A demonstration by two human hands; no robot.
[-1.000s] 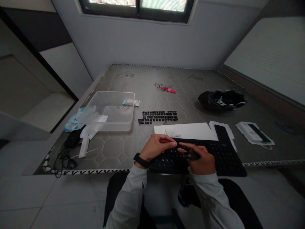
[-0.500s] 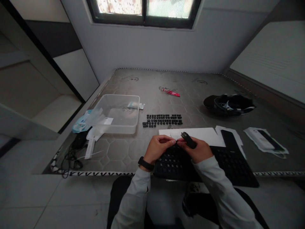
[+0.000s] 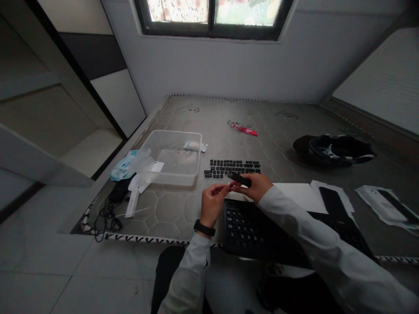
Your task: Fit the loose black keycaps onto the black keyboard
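Observation:
My left hand is closed in a pinch, its fingertips on a small black keycap that is mostly hidden. Against those fingertips comes my right hand, wrapped round a short, thick black hand tool that points left. Both hands are above the far left corner of a black keyboard, which lies along the front edge. Part of the keyboard is covered by my right forearm. Just beyond my hands, loose black keycaps are laid out in several rows.
A clear plastic box stands left of the keycaps, beside a blue packet and a black cable. White paper lies behind the keyboard. At the right are a black cap and a wrapped package. A red wrapper lies farther back.
Both hands have moved left and slightly away from the keyboard's keys, staying together at the fingertips. The tool has turned flatter, and the view has shifted a little left.

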